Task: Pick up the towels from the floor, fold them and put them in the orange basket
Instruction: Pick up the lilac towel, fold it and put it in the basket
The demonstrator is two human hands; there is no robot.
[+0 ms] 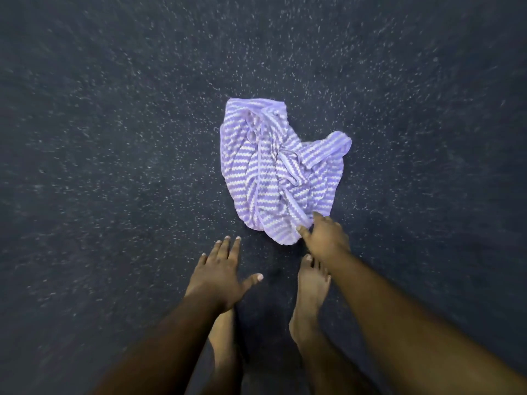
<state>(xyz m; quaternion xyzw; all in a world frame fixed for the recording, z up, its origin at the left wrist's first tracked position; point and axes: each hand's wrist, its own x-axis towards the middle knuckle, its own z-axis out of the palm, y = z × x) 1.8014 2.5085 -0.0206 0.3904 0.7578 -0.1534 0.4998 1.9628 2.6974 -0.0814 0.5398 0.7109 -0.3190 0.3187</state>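
Observation:
A crumpled purple-and-white striped towel (281, 169) lies on the dark speckled floor, in the middle of the view. My right hand (325, 238) reaches down to the towel's near edge, its fingertips touching the cloth; whether they pinch it is not clear. To the left of the towel, my left hand (221, 273) hovers over the floor with fingers straight and spread, holding nothing. The orange basket is out of view.
My two bare feet (310, 292) stand on the floor just below the towel, between my arms. Dark speckled floor (114, 138) stretches all around the towel.

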